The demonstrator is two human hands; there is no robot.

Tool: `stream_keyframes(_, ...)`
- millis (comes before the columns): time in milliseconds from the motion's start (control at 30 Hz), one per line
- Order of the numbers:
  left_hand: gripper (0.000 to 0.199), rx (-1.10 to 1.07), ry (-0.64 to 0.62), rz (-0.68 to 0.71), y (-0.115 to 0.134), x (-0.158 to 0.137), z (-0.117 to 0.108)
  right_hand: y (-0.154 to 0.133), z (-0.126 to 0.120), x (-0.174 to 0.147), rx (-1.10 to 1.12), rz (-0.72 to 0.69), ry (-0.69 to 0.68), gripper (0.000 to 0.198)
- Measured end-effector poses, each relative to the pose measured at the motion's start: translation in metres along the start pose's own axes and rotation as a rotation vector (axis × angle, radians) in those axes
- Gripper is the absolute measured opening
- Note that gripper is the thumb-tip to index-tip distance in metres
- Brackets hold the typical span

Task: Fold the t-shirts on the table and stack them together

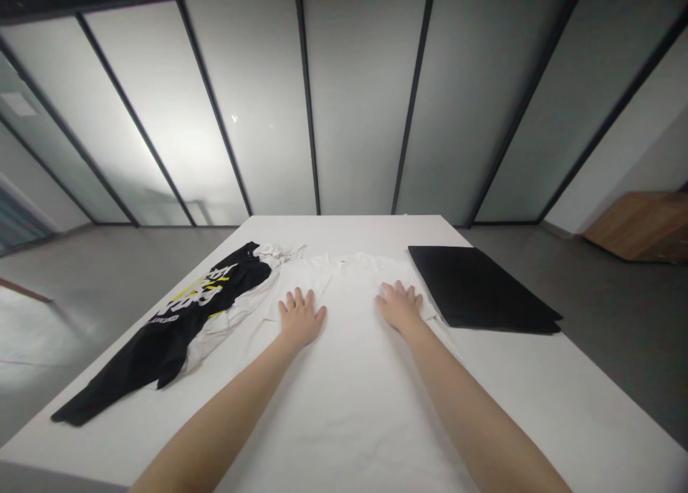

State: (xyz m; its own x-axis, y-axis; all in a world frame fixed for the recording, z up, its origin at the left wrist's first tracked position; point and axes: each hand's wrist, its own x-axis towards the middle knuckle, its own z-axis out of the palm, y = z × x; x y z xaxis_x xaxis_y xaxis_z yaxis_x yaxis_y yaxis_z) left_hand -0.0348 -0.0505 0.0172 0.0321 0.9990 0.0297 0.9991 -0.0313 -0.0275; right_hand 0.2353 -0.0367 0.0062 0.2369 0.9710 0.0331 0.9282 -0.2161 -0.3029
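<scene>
A white T-shirt (349, 364) lies spread out on the white table (602, 421), its neckline at the far side and its lower part running toward me. My left hand (302, 317) rests flat on the shirt near the left sleeve, fingers spread. On the other side, my right hand (400, 305) lies on the shirt near the right sleeve, its fingers apart and pointing away from me. Neither hand grips anything that shows. Some creases cross the lower part of the shirt.
Along the table's left side lies a black garment (155, 342) with white and yellow print, beside crumpled white clothing (231, 321). A flat black board or folder (478, 285) sits on the right. Behind stands a frosted glass partition (355, 99); a wooden piece (639, 224) is far right.
</scene>
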Motion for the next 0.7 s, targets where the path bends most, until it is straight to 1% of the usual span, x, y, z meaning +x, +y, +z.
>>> stream_keyframes(33, 0.074, -0.002, -0.001, -0.006, 0.001, 0.001, 0.000, -0.008, 0.003, -0.007, -0.050, 0.032, -0.036, 0.063)
stream_keyframes(100, 0.075, -0.010, -0.001, -0.015, 0.002, 0.002, 0.001, -0.023, 0.009, -0.017, -0.095, 0.047, -0.099, 0.073)
stream_keyframes(167, 0.076, -0.017, 0.003, -0.018, 0.003, 0.003, 0.003, -0.032, 0.012, -0.022, -0.111, 0.035, -0.134, 0.076)
stream_keyframes(233, 0.076, -0.018, 0.006, -0.017, 0.003, 0.005, 0.005, -0.037, 0.014, -0.019, -0.122, 0.042, -0.141, 0.075)
stream_keyframes(367, 0.077, -0.022, 0.012, -0.012, 0.001, 0.020, 0.009, -0.040, 0.014, 0.002, -0.127, 0.040, -0.125, 0.072)
stream_keyframes(533, 0.077, -0.034, 0.018, -0.012, -0.003, 0.058, 0.012, -0.048, 0.013, 0.033, -0.108, 0.036, -0.099, 0.071)
stream_keyframes(700, 0.076, -0.059, 0.021, -0.017, 0.001, 0.092, 0.011, -0.055, 0.011, 0.060, -0.087, 0.045, -0.047, 0.069)
